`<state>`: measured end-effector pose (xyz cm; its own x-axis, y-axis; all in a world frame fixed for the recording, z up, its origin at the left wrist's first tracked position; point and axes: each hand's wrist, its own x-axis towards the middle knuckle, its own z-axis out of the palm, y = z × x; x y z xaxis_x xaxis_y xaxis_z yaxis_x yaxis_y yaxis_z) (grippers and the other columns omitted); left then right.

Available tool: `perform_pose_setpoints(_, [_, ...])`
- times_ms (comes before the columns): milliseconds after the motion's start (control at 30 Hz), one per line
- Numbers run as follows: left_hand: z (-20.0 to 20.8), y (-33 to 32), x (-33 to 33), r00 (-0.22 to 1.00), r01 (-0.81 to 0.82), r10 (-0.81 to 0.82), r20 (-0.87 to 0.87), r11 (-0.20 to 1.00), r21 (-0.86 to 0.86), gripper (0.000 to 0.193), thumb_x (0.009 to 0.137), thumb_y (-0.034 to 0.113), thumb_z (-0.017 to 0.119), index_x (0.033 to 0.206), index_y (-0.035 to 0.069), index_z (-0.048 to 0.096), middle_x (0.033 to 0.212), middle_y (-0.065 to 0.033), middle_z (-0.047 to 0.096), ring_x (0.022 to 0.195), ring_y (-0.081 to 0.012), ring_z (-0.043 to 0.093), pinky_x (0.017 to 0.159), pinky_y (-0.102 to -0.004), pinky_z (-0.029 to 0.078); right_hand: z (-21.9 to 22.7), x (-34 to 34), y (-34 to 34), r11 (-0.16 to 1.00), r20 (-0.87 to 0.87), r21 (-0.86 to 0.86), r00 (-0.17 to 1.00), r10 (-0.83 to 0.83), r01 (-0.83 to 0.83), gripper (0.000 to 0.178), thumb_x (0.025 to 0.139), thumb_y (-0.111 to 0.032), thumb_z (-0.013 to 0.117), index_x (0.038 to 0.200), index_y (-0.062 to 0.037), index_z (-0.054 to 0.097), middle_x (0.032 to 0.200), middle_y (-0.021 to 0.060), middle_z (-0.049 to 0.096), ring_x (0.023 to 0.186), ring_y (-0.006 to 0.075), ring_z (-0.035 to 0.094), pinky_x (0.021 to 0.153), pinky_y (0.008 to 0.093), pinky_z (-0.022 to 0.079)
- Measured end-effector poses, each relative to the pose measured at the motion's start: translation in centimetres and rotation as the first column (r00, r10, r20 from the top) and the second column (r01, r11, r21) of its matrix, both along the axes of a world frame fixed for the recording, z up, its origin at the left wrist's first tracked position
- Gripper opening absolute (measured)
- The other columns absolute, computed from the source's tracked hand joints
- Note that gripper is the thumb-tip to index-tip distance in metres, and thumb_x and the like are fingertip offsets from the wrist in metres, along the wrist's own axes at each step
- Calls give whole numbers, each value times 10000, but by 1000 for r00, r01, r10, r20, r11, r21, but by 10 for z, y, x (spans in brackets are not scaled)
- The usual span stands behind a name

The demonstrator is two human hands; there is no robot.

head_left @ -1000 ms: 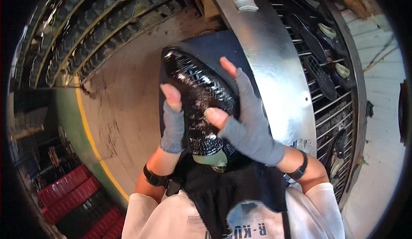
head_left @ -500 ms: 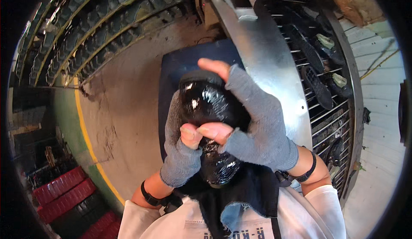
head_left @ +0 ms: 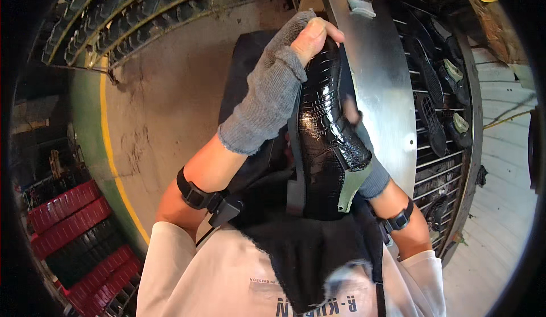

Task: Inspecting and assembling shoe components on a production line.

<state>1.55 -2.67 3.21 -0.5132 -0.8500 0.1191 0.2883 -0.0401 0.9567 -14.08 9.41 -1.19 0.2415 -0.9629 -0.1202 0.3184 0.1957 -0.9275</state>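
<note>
A glossy black shoe (head_left: 323, 126) with a crocodile-like pattern stands on end before my chest, toe up. A pale green last (head_left: 354, 186) shows at its heel opening, and the dark sole runs along its left side. My left hand (head_left: 278, 75), in a grey fingerless glove, is closed around the toe with the thumb over the top. Beside the shoe's right flank is my right hand (head_left: 373, 180), in a similar glove. Most of it is hidden behind the shoe, and its visible fingertip is blurred.
A metal bench (head_left: 389, 101) curves along my right, beside a barred rack (head_left: 435, 172) holding soles and shoe parts. Racks of dark shoes (head_left: 142, 10) stand at the far left. Red slatted pieces (head_left: 65, 206) are stacked at the lower left.
The shoe has turned from toe-on to lengthwise, showing its side and the green last. My left hand has moved up to the toe; my right hand has dropped down behind the shoe.
</note>
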Motion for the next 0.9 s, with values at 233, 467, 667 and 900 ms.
perform_pose_setpoints(233, [-33,46,0,882,-450,460,-101,887,107,511,967,313,591,1381,16,553,1186,-58,577,1052,-141,534,939,-294,427,26,-8,44,852,13,522,999,-36,23,737,873,-460,751,1378,36,546,1299,155,653,1087,237,694,934,375,590])
perform_pose_setpoints(467, [-51,-13,1,875,-398,449,182,880,-261,592,1013,354,587,1503,56,443,1421,-177,490,1271,-306,509,1115,-392,369,3,0,-16,847,255,526,936,-244,77,344,966,-270,660,1191,-9,651,1056,128,743,873,224,754,794,352,639])
perform_pose_setpoints(667, [-126,49,23,992,-122,98,78,906,405,613,1071,380,507,1548,26,356,1490,-113,472,1354,-198,468,1155,-346,363,-50,13,-53,834,14,428,920,-393,349,285,938,-328,707,1043,-65,672,900,23,688,768,106,653,700,256,530])
perform_pose_setpoints(900, [-111,33,2,968,-235,186,168,904,356,646,1071,442,493,1515,-14,384,1414,-113,529,1270,-172,508,1119,-314,388,-45,-6,-72,891,-133,312,944,-302,329,322,933,-423,708,884,-125,594,694,-37,518,592,76,489,547,232,389])
